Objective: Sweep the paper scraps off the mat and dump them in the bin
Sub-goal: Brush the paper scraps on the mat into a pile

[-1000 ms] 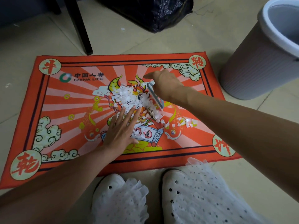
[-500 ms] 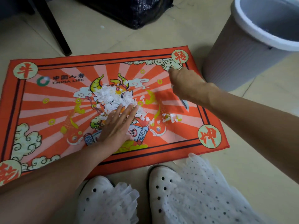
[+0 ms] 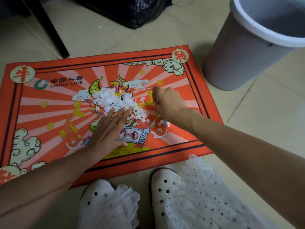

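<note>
A red-orange printed mat [image 3: 49, 100] lies on the tiled floor. A pile of white paper scraps [image 3: 112, 100] covers its middle, with looser scraps trailing right toward my right hand. My left hand [image 3: 110, 129] lies flat, fingers straight, pressing on the mat at the pile's near edge. My right hand [image 3: 168, 103] is curled at the pile's right side and grips a thin grey tool [image 3: 165, 123], whose end shows under the wrist. The grey bin [image 3: 247, 52] with a white rim stands off the mat's far right corner.
A black plastic bag [image 3: 132, 9] sits on the floor beyond the mat. A black furniture leg [image 3: 49, 28] stands at the far left, and one stray scrap [image 3: 99, 27] lies near it. My white shoes [image 3: 99, 195] are at the mat's near edge.
My right hand swung out toward the mat's right edge, then came back left to the scraps. My left hand stayed flat by the pile. The view shifted a little.
</note>
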Demonstrator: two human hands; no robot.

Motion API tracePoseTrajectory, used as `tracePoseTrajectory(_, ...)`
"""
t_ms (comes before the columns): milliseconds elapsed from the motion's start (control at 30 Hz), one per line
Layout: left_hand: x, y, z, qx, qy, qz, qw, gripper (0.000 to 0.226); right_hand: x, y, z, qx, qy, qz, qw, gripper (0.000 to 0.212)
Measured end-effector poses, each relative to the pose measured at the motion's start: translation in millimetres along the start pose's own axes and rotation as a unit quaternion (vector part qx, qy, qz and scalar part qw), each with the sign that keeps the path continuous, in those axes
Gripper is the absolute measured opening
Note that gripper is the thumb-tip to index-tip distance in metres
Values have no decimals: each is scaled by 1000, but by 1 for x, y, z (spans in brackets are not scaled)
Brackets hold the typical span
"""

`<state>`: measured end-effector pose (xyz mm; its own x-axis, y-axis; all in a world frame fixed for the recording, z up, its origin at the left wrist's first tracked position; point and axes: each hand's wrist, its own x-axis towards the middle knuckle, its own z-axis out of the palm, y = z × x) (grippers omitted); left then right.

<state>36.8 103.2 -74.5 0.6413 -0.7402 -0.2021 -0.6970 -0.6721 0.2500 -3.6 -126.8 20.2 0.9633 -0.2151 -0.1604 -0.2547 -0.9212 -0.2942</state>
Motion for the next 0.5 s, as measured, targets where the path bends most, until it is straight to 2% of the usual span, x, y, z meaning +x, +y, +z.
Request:
tracePoseTrajectory(300, -12, -12, 3, 7, 6, -14, 1000, 129, 31, -52, 12, 25, -9, -34, 999, 22)
tracePoseTrajectory(500, -16, -21, 2, 2, 4, -18, 1000, 129, 45, -45, -6, -7, 2, -25, 1000, 24)
